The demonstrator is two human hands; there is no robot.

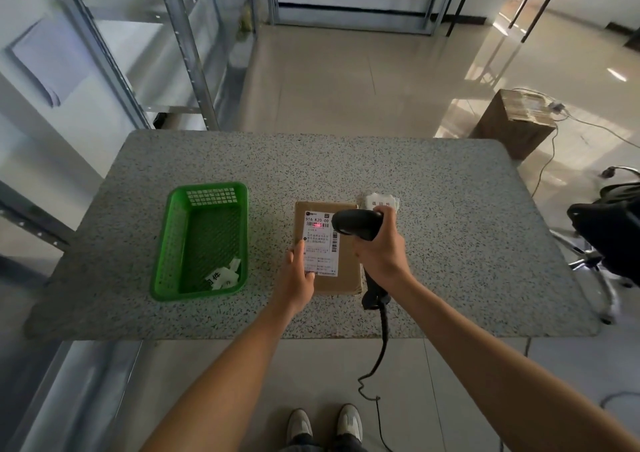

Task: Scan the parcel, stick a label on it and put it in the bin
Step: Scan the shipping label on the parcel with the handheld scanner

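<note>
- Head view, centre of the frame: the parcel (pixel 341 271), a flat brown cardboard box, lies on the speckled grey bench (pixel 450 216) with its white shipping slip (pixel 321 243) facing up.
- Your left hand (pixel 297 280) lies flat against the parcel's lower-left edge, fingers loosely extended and thumb resting on the slip; it grips nothing and seems there to keep the box from sliding.
- Your right hand (pixel 379 249) is wrapped firmly around the handle of a black barcode scanner (pixel 356 224), whose head points left and down over the slip. A red glow sits on the barcode near the slip's top, so the scanning step looks to be underway.
- The scanner's coiled cable (pixel 381 347) drops off the bench's near edge toward the floor.
- Just above the parcel, touching or nearly touching its top right corner, lies a small stack of white labels (pixel 379 202) with printed characters, within easy reach for the sticking step.
- Centre left: the green plastic bin (pixel 162 243), a mesh-walled basket, stands apart from the parcel; a few white paper scraps (pixel 223 276) lie in its near corner.
- Around the bench: glossy pale floor tiles, metal shelving (pixel 187 53) at upper left, a cardboard box (pixel 516 122) on the floor at upper right, a black chair (pixel 616 229) at the right edge, and your shoes (pixel 323 425) at the bottom.
</note>
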